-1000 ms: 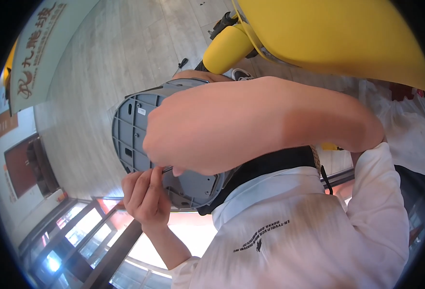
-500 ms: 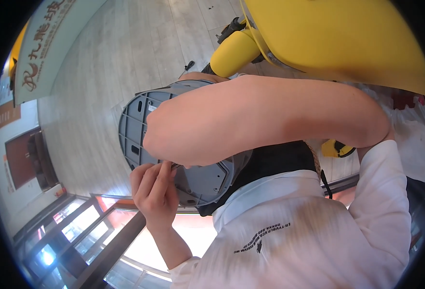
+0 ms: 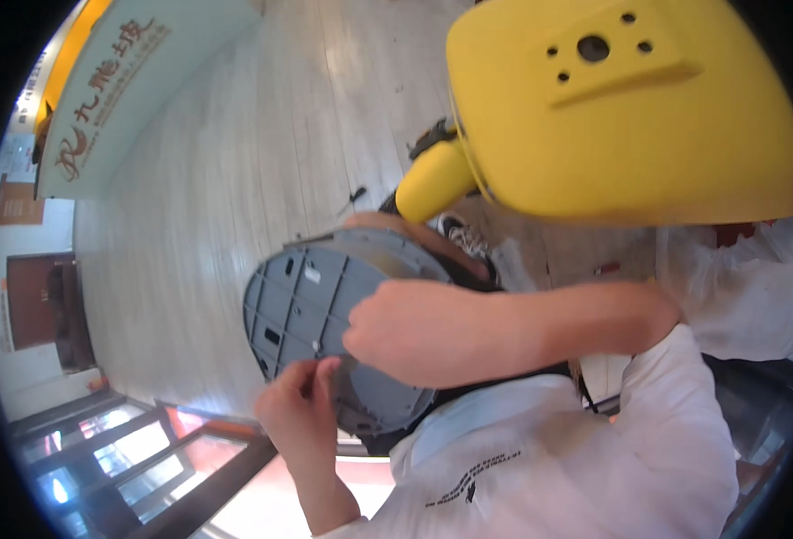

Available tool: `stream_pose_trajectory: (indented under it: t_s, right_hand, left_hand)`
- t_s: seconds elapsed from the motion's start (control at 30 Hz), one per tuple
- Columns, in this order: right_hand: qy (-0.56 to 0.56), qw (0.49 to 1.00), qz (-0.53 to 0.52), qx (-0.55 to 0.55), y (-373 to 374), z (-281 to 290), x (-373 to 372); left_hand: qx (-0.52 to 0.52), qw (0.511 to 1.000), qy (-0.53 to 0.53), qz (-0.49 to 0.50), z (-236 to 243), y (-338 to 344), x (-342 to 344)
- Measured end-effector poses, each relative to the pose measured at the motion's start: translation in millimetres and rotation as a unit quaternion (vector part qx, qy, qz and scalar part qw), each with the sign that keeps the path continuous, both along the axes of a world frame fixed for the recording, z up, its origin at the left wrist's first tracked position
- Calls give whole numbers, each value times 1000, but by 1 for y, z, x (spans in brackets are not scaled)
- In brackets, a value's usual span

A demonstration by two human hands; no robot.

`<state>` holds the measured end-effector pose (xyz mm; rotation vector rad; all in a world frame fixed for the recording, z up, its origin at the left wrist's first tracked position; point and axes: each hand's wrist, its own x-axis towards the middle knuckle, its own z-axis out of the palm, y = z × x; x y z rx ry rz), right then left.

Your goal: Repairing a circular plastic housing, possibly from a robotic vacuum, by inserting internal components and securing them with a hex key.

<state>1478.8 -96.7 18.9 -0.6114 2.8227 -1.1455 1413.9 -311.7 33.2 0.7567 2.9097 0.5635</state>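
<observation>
A grey oval plastic cover point(image 3: 296, 292) with a ribbed face and slots rests on my lap. At its near left edge is my left hand point(image 3: 296, 400), fingers curled and thumb meeting the fingertips over the cover; what they pinch, if anything, is too small to make out. My right hand point(image 3: 396, 328) comes in from the right above the middle of the cover, its back turned up and its fingers hidden underneath. The fingertips of both hands are close together.
A large yellow shell point(image 3: 612, 117) with round holes stands at the upper right, a yellow rounded part point(image 3: 437, 180) beside it. A small dark tool point(image 3: 357, 194) lies on the wooden floor. White plastic bags point(image 3: 738, 296) are at the right, a pale counter point(image 3: 136, 99) at the upper left.
My view has shifted, so the cover and yellow shell sit lower. My right forearm has drawn back to the right, uncovering more of the cover. My left hand stays near its edge.
</observation>
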Motion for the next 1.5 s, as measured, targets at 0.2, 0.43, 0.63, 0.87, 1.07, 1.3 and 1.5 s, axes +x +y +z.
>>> stream_pose_trajectory:
  t_s: [0.2,0.43,0.63,0.87,1.07,1.3,1.5]
  right_hand:
    - [40,999,-32,-5,-14,-18,16]
    - [181,973,-142,16,-24,-31,30]
    - [239,949,-202,19,-44,-45,39]
    - [228,944,-236,-47,-63,-60,41]
    - [262,925,-269,-61,-57,-62,32]
    - [251,914,-305,-96,-61,-67,44]
    - [265,926,-253,-95,-51,-71,54]
  left_hand:
    - [21,994,-95,-47,9,12,7]
    - [30,997,-6,-70,7,41,17]
    - [53,996,55,-47,-5,24,32]
    - [33,999,-24,11,-4,16,30]
    - [52,998,25,-5,-27,26,20]
    - [51,998,20,-17,-26,39,18]
    - [101,989,100,-41,-33,45,28]
